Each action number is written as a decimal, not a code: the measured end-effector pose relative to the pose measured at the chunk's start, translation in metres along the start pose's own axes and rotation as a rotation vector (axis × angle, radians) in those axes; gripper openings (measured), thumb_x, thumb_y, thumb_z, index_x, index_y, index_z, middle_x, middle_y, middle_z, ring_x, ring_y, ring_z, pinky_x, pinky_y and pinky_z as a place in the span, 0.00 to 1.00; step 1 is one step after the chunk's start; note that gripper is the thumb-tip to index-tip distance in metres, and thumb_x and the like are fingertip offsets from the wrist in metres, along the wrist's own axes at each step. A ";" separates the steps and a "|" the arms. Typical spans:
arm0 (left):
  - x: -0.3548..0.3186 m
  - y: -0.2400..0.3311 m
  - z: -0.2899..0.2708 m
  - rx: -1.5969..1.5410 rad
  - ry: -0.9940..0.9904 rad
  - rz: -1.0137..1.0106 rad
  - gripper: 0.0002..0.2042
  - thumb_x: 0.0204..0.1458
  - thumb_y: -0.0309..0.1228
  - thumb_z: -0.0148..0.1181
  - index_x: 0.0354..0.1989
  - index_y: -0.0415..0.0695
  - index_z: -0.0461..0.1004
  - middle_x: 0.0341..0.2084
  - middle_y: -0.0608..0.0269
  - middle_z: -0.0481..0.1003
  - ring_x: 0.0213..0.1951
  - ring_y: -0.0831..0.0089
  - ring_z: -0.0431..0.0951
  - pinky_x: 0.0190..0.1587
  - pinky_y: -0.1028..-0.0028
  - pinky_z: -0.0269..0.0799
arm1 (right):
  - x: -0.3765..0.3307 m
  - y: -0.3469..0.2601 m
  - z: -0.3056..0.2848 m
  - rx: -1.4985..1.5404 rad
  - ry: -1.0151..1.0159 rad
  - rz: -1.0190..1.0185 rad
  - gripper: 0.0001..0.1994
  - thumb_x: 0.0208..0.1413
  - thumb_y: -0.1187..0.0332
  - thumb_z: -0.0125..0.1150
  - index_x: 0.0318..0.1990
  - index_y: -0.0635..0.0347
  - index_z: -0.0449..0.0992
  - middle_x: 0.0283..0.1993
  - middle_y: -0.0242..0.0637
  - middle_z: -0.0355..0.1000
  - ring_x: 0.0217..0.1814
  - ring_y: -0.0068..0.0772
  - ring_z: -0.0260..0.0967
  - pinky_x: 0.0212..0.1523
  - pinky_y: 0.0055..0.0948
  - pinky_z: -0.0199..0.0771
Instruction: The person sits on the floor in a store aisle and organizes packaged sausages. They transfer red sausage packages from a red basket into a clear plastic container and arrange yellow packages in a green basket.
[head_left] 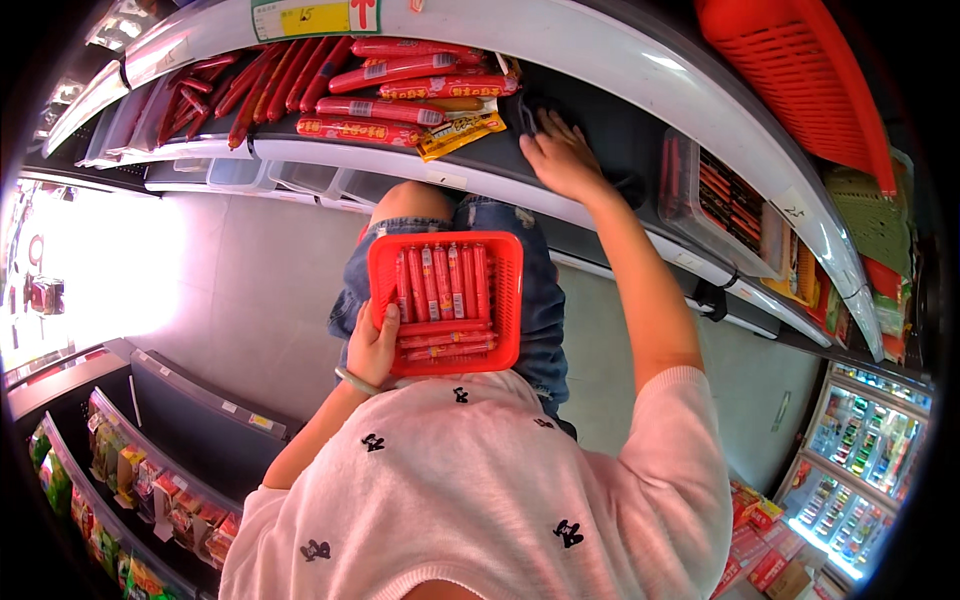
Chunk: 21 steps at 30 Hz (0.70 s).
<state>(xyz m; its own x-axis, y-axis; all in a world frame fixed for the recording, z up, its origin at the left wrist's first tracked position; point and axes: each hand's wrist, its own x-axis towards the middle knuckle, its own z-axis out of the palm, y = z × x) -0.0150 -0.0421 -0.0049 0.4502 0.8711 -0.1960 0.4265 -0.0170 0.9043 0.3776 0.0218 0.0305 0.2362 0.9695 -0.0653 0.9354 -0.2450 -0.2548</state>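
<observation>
A shopper's left hand [373, 345] clasps the near left edge of a red plastic basket [508, 300], fingers curled over the rim to steady it against the lap. Inside lie packed sausage sticks [445, 300]: five upright side by side, three more crosswise below (eight in all, as far as can be counted). Farther off, the right hand [562, 155] rests flat, fingers spread, on a bare dark stretch of the store shelf [620, 130], pinching nothing, just beside loose red sausages [390, 90] heaped there.
</observation>
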 end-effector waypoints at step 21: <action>0.008 -0.001 0.001 -0.219 -0.048 -0.099 0.21 0.66 0.42 0.45 0.52 0.34 0.70 0.44 0.54 0.74 0.47 0.69 0.73 0.52 0.70 0.67 | -0.128 0.016 -0.030 0.536 1.092 0.255 0.13 0.68 0.65 0.44 0.45 0.66 0.71 0.38 0.45 0.72 0.40 0.41 0.70 0.45 0.33 0.69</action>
<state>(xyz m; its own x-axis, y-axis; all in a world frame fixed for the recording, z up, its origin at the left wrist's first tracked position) -0.0114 -0.0359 -0.0078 0.4534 0.8391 -0.3006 0.2927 0.1784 0.9394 0.3698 -0.1064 0.0641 0.7310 0.3244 0.6004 0.6659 -0.1467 -0.7315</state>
